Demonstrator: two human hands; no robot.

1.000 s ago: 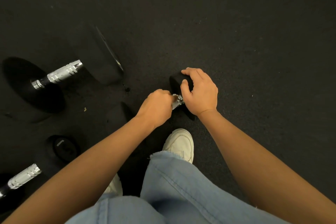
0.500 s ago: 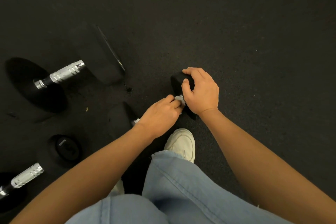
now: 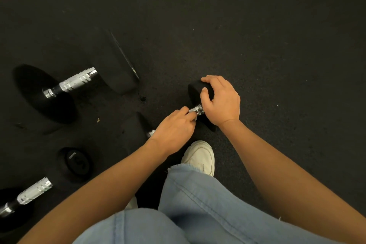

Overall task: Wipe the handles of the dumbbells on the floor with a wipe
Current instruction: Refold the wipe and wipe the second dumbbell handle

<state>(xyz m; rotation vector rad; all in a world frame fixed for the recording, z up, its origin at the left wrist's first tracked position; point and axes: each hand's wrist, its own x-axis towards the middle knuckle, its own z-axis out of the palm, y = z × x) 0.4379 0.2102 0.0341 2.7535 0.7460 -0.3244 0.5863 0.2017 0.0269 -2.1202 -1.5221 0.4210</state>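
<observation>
Gripping dumbbell end weight point(image 3: 195, 89): right hand point(image 3: 221, 101). Left hand point(image 3: 174, 130) fingers curl round chrome handle point(image 3: 197, 109). Dark floor point(image 3: 287, 65) open rightward.

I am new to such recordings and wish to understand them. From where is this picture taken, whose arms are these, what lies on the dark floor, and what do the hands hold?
No machine here: a person wears one wide camera on the head, so the picture looks down along their own arms, past blue denim trouser legs and a white shoe. On the black rubber floor lie three dumbbells with black round heads and shiny metal handles: a large dumbbell at the far left, a second dumbbell at the lower left, and a small dumbbell between the hands. The right hand grips its far head. The left hand is curled round its handle. The wipe, probably inside that fist, does not show.
</observation>
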